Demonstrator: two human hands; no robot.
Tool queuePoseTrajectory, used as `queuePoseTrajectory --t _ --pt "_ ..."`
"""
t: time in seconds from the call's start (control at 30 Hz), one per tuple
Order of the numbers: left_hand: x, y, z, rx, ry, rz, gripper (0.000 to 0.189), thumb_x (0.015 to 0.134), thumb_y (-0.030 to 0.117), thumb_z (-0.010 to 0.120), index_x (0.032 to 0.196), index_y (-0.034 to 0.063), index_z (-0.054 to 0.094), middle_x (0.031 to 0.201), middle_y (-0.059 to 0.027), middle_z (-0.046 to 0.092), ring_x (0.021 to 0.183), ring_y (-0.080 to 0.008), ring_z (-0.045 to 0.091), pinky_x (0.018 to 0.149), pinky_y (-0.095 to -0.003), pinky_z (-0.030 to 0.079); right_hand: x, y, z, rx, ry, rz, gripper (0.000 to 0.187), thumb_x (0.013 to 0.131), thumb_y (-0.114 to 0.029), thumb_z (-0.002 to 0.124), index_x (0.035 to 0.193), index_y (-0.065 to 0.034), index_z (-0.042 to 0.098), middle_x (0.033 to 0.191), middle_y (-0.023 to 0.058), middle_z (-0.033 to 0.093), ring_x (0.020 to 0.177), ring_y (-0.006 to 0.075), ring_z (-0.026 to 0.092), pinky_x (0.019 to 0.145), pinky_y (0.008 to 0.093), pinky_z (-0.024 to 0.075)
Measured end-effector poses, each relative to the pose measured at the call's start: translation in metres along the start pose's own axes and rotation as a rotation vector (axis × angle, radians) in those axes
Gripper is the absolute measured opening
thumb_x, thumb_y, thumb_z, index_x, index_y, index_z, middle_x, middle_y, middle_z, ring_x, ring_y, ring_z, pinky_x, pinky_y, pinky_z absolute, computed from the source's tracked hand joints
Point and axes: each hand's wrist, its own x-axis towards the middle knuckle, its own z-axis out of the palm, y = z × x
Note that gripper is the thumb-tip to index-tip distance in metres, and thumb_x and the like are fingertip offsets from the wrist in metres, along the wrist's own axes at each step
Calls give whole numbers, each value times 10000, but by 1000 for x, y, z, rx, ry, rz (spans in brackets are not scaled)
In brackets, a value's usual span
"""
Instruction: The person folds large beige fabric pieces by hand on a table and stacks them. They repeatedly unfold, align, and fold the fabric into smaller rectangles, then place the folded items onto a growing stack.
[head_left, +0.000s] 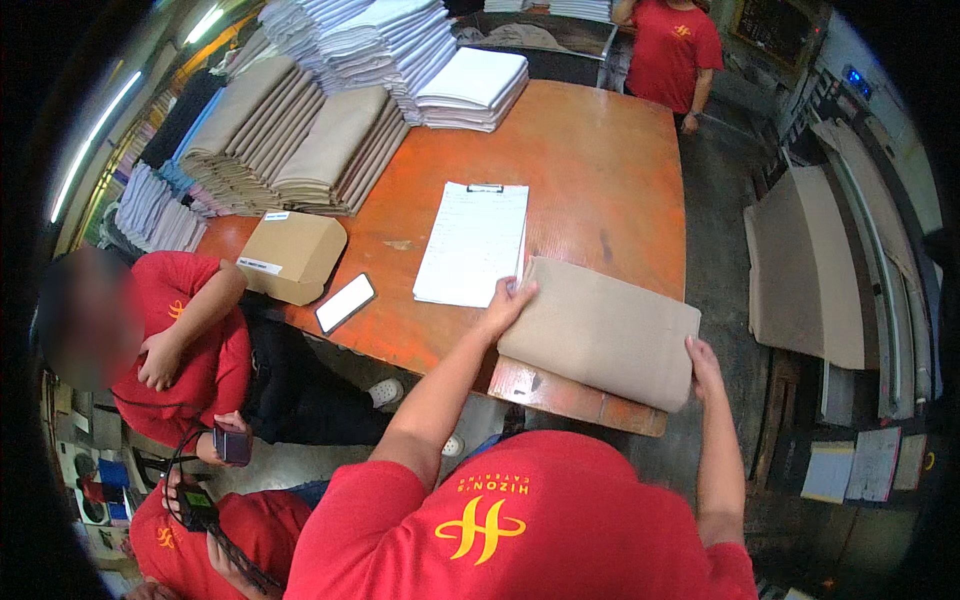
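A folded beige cloth (600, 330) lies across the front right corner of the orange wooden table (600, 172), close before me. My left hand (511, 304) grips its upper left edge, thumb on top. At its right end, my right hand (703, 364) holds the edge, with the fingers partly hidden. Just beyond my left hand is a clipboard with white sheets (476, 240) that bear writing; the cloth touches or slightly covers its lower right corner.
Stacks of folded beige cloth (330, 142) and white cloth (472, 82) stand at the back left. A cardboard box (292, 251) and a smartphone (346, 303) rest near the left edge. Two people in red shirts (217, 360) are at the left, another (671, 56) beyond the table.
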Motion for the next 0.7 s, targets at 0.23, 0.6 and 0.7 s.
queuePoseTrajectory --t 0.23,0.6,0.7 --pt "-15 -56 -30 139 -347 -13 714 691 412 831 1178 -37 564 1029 -162 656 923 -235 634 841 -345 505 -58 48 -27 -66 -290 -1 538 887 -309 672 1276 14 487 1225 107 589 1145 181 521 1001 326 376" --pt "-37 -26 -4 98 -11 190 522 747 346 785 1114 4 640 1055 -132 666 946 -223 640 825 -347 504 -92 82 16 -212 248 -417 413 883 -265 672 1153 25 556 1058 146 650 975 223 608 876 339 455" --pt "-47 -16 -18 346 -272 -17 538 757 338 779 1160 22 614 1057 -133 670 941 -210 642 829 -347 502 -78 98 11 -330 354 -413 399 887 -309 658 1088 21 562 1008 187 651 938 276 619 845 370 465"
